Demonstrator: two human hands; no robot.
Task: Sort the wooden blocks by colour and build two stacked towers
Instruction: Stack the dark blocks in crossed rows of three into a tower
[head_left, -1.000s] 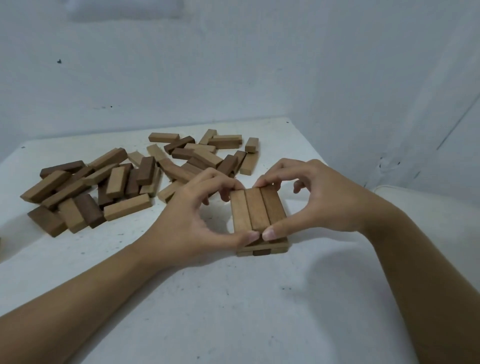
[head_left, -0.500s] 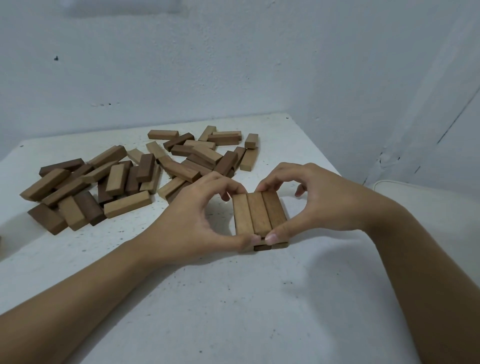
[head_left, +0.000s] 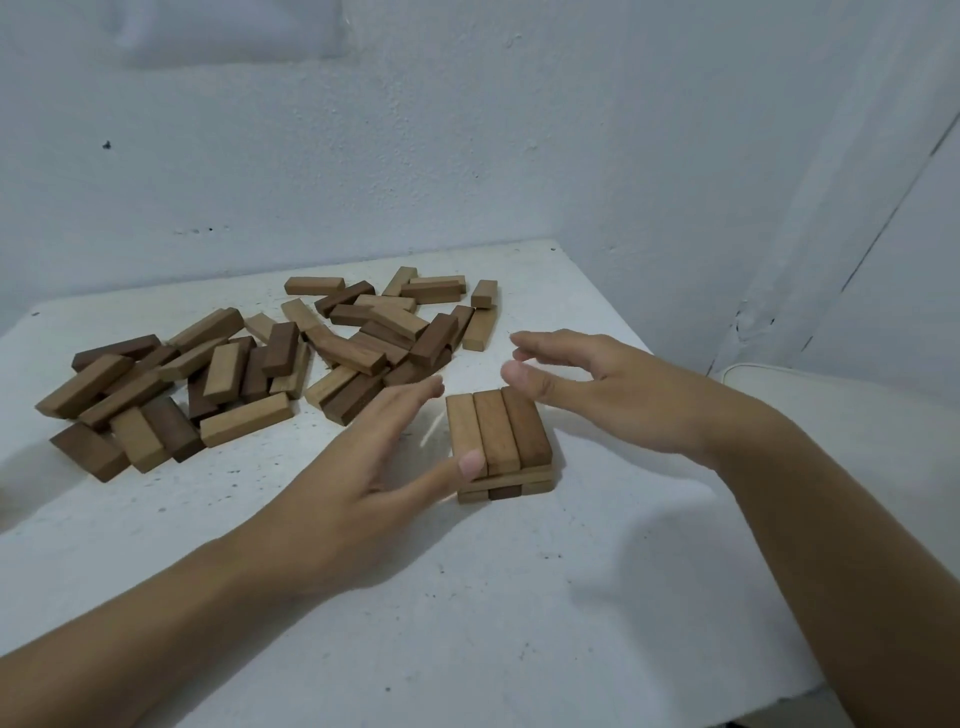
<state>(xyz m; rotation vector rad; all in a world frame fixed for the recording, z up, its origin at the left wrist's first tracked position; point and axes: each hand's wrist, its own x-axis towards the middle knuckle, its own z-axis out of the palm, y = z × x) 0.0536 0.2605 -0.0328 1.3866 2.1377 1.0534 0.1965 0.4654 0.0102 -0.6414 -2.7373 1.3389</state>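
A white speckled table (head_left: 467, 623) stands in a pale walled corner. Near its middle sits a low stack of rectangular brown wooden blocks (head_left: 498, 431): three lie side by side on top, with a crosswise layer beneath. The left hand (head_left: 363, 467) is spread flat with straight fingers, its thumb tip at the stack's near left corner. The right hand (head_left: 613, 384) hovers loosely curved beside the stack's far right edge, holding nothing. Farther left lies a scattered heap of light and dark brown wooden blocks (head_left: 249, 364).
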